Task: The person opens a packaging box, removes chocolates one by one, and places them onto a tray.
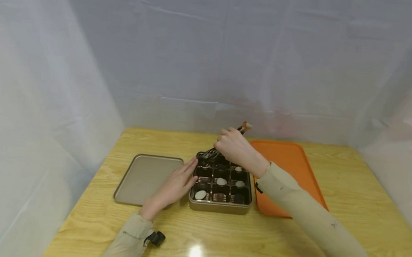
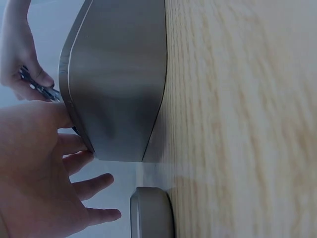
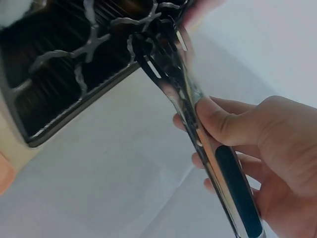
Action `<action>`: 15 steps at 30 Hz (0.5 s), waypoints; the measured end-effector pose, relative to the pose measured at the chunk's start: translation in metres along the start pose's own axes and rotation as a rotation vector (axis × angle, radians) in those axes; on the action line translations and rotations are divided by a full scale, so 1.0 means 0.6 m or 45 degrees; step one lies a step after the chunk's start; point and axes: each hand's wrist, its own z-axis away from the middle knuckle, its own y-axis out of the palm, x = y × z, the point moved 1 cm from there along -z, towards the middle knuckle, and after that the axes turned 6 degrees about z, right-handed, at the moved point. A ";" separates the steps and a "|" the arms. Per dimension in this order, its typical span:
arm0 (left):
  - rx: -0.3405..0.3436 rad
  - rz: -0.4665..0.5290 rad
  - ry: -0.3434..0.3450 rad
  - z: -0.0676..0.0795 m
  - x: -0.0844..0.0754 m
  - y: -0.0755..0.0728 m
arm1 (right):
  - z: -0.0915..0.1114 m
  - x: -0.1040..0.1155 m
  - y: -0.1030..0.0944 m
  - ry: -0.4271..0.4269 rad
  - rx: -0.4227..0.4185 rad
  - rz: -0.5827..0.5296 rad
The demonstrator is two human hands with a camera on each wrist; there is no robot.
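Note:
My right hand (image 1: 235,146) grips a pair of metal tongs (image 3: 240,193) with slotted heads and a dark handle panel. The heads reach down into the far left compartment of a metal tin (image 1: 219,208) fitted with a black divided insert. Whether the heads hold anything cannot be made out. Fingers of my left hand (image 1: 176,184) lie nearly straight against the tin's left rim, the thumb nearer the front. A white oval piece (image 1: 200,195) sits in the near left compartment; pale rounded pieces (image 1: 222,181) and dark brown pieces (image 1: 220,197) occupy others.
Left of the tin lies a flat, rimmed metal lid (image 1: 149,176), partly behind my left hand. An orange tray (image 1: 285,158) is on the right, under my right forearm. White sheeting (image 1: 216,67) hangs behind the wooden table (image 1: 186,232) and at its sides.

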 end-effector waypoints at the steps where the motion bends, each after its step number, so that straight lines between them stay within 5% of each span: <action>1: 0.000 0.002 0.003 0.000 0.000 0.000 | -0.004 0.001 0.000 0.000 0.013 0.007; 15: 0.003 0.011 0.023 -0.002 -0.002 0.003 | -0.030 0.014 -0.005 0.012 0.075 -0.010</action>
